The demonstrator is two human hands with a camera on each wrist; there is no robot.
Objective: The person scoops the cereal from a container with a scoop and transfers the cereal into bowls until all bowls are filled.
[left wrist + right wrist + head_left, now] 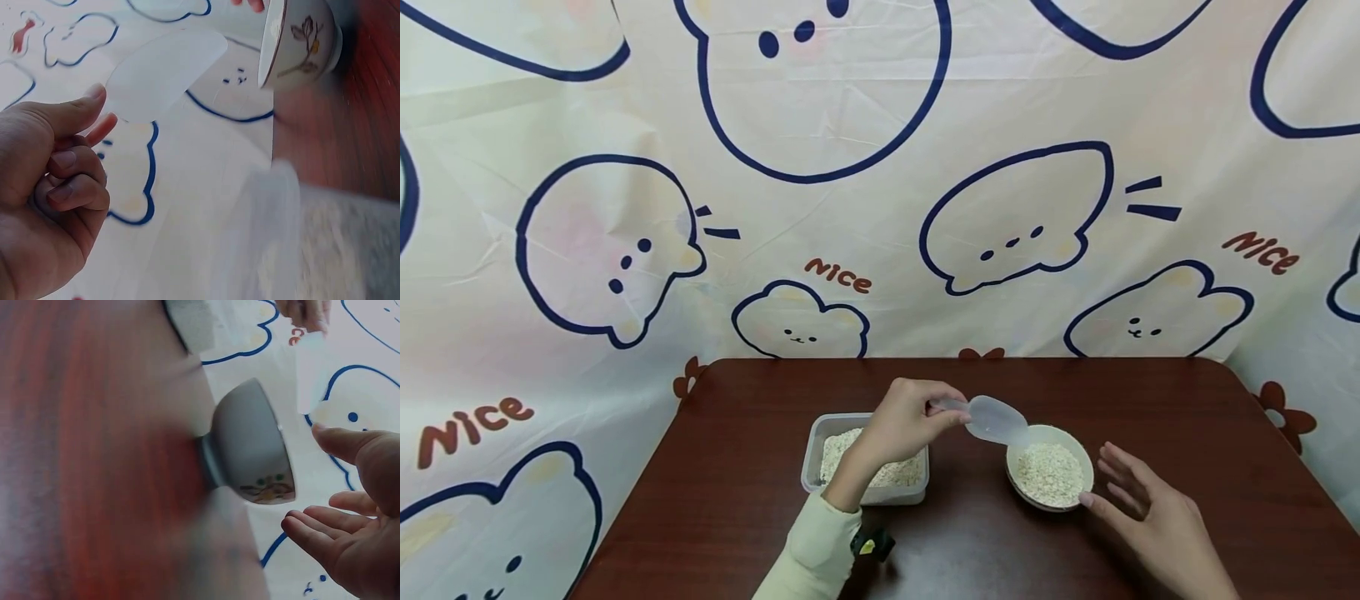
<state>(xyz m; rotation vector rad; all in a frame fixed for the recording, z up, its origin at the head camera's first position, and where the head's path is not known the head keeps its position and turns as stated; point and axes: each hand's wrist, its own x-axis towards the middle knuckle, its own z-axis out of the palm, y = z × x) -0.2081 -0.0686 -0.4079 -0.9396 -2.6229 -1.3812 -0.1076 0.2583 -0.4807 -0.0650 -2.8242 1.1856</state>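
My left hand (910, 423) pinches the handle of a translucent plastic scoop (997, 420) between thumb and fingers. The scoop's tip reaches the left rim of a small bowl (1036, 503), and its blade looks bare. Pale flakes resembling oats (1051, 473) fill much of the bowl. To the bowl's right, my right hand (1157, 518) is spread with its fingers extended, close to the rim and holding nothing. A floral print decorates the bowl's outside (306, 47) in the left wrist view. That view also shows the scoop (165, 75) beyond my thumb.
Under my left forearm stands a clear plastic container (886, 497) with more pale flakes (841, 450). A small black object with a yellow mark (872, 545) appears beside the left sleeve. A printed cloth (880, 217) hangs behind the dark wooden table (970, 550).
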